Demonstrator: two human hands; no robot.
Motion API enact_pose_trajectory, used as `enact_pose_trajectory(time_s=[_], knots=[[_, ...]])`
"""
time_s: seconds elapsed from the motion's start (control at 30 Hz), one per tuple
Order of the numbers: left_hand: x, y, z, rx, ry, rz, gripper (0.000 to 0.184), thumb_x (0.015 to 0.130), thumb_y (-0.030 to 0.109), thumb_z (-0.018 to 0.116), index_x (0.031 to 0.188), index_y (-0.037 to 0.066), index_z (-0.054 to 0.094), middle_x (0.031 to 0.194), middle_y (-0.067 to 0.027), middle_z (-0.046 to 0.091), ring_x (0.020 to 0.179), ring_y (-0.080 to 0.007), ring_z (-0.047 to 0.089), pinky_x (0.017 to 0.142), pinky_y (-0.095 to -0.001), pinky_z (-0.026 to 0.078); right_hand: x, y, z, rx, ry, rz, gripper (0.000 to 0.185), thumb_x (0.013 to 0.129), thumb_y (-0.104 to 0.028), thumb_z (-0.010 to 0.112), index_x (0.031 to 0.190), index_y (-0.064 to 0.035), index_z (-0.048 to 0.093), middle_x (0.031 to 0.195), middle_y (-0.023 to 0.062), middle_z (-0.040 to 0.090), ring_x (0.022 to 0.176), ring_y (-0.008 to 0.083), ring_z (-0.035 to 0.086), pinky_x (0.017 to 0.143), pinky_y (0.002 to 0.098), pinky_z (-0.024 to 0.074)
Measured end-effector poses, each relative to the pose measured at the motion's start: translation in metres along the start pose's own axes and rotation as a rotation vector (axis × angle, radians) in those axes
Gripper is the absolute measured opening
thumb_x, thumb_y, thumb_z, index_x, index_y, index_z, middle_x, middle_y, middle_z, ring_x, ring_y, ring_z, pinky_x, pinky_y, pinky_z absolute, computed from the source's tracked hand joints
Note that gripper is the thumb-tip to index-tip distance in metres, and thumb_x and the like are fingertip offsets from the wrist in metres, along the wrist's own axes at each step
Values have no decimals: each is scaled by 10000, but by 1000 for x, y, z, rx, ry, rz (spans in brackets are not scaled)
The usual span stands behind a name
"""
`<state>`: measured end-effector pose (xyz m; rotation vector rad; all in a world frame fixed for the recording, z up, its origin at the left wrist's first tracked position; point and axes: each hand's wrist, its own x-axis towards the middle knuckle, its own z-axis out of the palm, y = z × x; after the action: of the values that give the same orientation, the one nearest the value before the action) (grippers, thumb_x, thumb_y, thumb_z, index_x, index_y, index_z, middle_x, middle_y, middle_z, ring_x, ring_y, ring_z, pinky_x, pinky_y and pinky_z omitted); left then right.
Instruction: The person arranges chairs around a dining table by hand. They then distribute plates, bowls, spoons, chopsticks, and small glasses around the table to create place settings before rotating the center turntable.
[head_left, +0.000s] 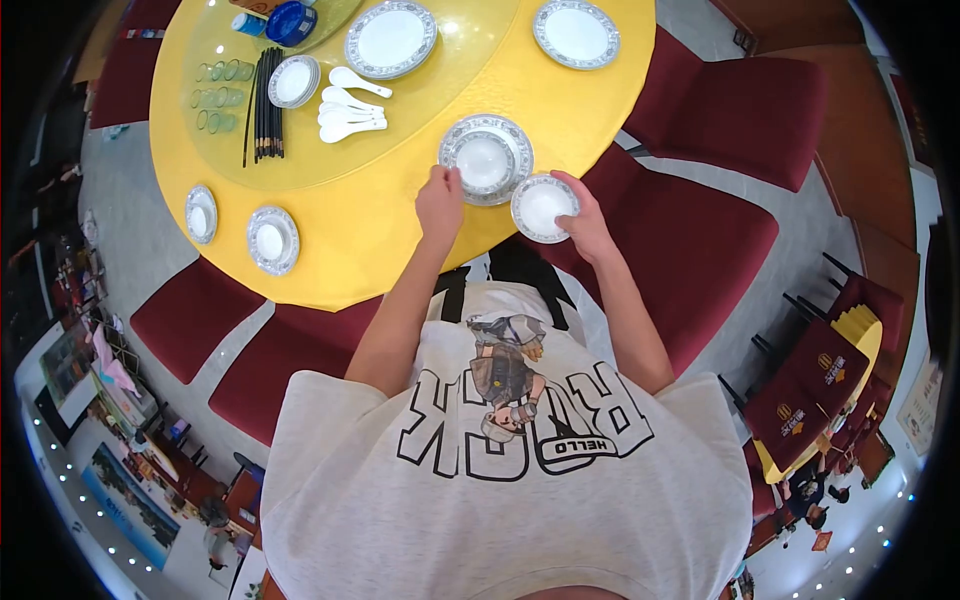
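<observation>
- By the right fingers [576, 188], a dish [545, 207] is pinched at its right side, the thumb laid over its top; it is held at the surface's near edge.
- The left fingers [441, 182] are curled beside the near left rim of a plate [487, 120]; whether anything is pinched by them cannot be told.
- Between and just beyond both sets of fingers, a small dish [484, 162] is nested in that plate.
- Beyond the left fingers, to their left, white spoons [350, 112] are bunched; farther left, stacked small plates [294, 82], black chopsticks [268, 105] and glasses [222, 98] are laid out.
- Straight past the left fingers, large plates [391, 40] are stacked; past the right fingers, another plate pile [577, 34] is set.
- Well left of the left fingers, two place settings [292, 243] are placed on the yellow surface [370, 240].
- Right of the right fingers, a red chair [680, 240] is drawn close.
</observation>
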<state>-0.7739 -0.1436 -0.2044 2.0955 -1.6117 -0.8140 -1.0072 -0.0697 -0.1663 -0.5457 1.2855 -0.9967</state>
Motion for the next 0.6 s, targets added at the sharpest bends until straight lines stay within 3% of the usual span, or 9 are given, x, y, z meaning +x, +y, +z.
enact_pose_trajectory(time_s=[0.07,0.1,0.17,0.3,0.37,0.47,0.53,0.57,0.6], knots=[[-7,11,-9,-14,-273,213,377,962,369,495,864,24,611,759,-217,635,744,-396,626,668,-470,473,5,-3,4,-56,-38,-8,769,612,217,459,1336,-40,498,1267,116,539,1186,220,529,1028,313,410],[-7,13,-10,-5,-269,209,377,962,369,495,864,24,611,759,-217,635,744,-396,626,668,-470,473,8,-5,5,-73,-89,5,769,619,214,459,1340,-51,499,1274,115,537,1196,215,522,1035,310,401],[-7,18,-9,-162,-592,353,375,951,355,523,828,8,595,740,-220,620,712,-404,609,643,-461,464,11,-9,6,-91,-139,15,770,626,211,459,1344,-61,499,1282,114,534,1205,210,515,1042,307,393],[4,31,-10,-238,-630,400,372,955,322,520,840,-22,603,704,-212,600,627,-376,571,593,-427,438,15,-28,6,-190,-218,-29,771,641,203,461,1358,-78,490,1300,119,528,1222,215,505,1054,308,380],[7,40,-12,-56,-803,443,371,950,305,531,801,-30,592,674,-219,581,606,-369,552,583,-429,424,14,-30,2,-219,-230,-61,764,648,201,465,1360,-76,486,1303,120,527,1223,217,504,1058,307,375],[7,42,0,-106,-675,566,377,949,291,539,765,-37,568,639,-211,555,578,-337,539,567,-426,409,16,-29,0,-292,-188,-134,718,702,161,526,1381,-66,464,1280,126,532,1207,211,504,1047,314,380],[10,44,4,-117,-647,569,384,951,287,537,746,-37,556,632,-209,548,571,-322,533,564,-420,409,17,-26,0,-366,-21,-144,589,776,75,589,1344,-49,494,1175,127,591,1069,185,585,908,299,486],[11,44,6,-130,-615,564,393,954,283,535,727,-38,543,624,-207,540,563,-308,528,561,-414,410,18,-26,-5,-365,-13,-145,589,776,75,589,1344,-49,494,1175,127,591,1069,185,585,908,299,486],[11,44,7,-132,-620,569,393,954,283,535,727,-38,543,624,-207,540,563,-308,528,561,-414,410,19,-31,-11,-448,-59,4,419,820,-18,599,1236,-23,550,1036,124,624,894,183,618,773,301,514]])
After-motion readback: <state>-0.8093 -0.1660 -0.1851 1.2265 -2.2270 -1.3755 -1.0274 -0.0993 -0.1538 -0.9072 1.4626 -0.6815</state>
